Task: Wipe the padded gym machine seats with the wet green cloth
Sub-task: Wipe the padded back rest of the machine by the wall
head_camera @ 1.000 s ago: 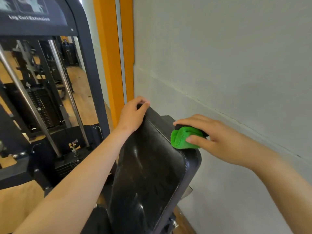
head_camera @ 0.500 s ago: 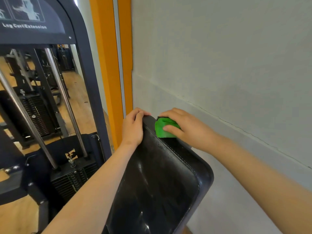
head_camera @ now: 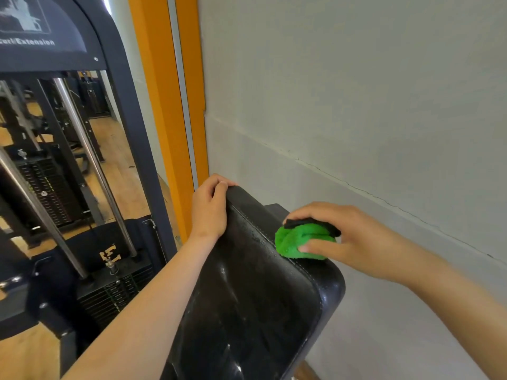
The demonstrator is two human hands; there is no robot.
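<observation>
The right hand [head_camera: 354,239] bunches the wet green cloth [head_camera: 299,241] in curled fingers on the padded backrest's [head_camera: 247,297] top edge; the left hand [head_camera: 210,207] grips its far corner. The soft, soggy cloth likely handles best wadded.

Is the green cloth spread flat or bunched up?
Bunched: the right hand grips the green cloth as a folded wad atop the black pad.

Left hand [head_camera: 210,208] curled over top corner of glossy black padded seat back [head_camera: 247,297]. Right hand [head_camera: 348,239] grips bunched green cloth [head_camera: 297,241] on its top edge.
</observation>
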